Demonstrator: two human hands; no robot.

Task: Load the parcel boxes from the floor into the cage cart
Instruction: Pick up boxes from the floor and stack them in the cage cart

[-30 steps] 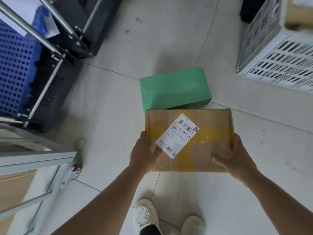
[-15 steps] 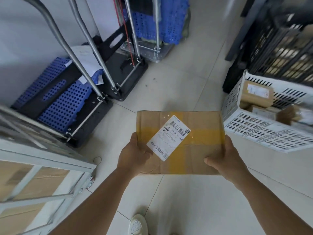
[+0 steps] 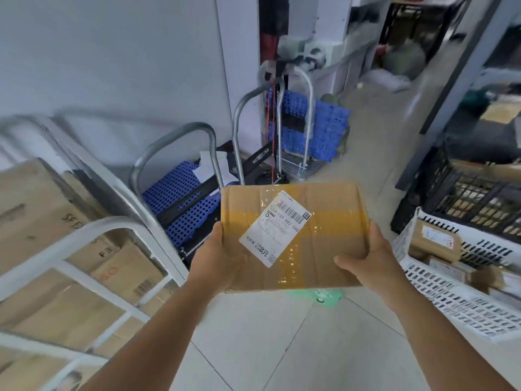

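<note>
I hold a brown cardboard parcel (image 3: 324, 221) with yellow tape and a white shipping label at chest height in front of me. My left hand (image 3: 218, 258) grips its left near corner and my right hand (image 3: 369, 258) grips its right near corner, thumbs on top. A green parcel (image 3: 327, 297) peeks out on the floor just below the held box. The white metal cage cart (image 3: 93, 230) stands at the left, with several large cardboard boxes (image 3: 33, 204) inside it.
Folded platform trolleys with blue decks (image 3: 183, 193) lean by the wall ahead. A white plastic crate (image 3: 456, 303) with small parcels sits on the floor at the right, a black crate (image 3: 473, 201) behind it, and shelving further right. Tiled floor lies below my arms.
The box has risen from the floor with both hands still on it. My view tilted up and left, bringing the cage cart into view; the green parcel is now mostly hidden under the box.
</note>
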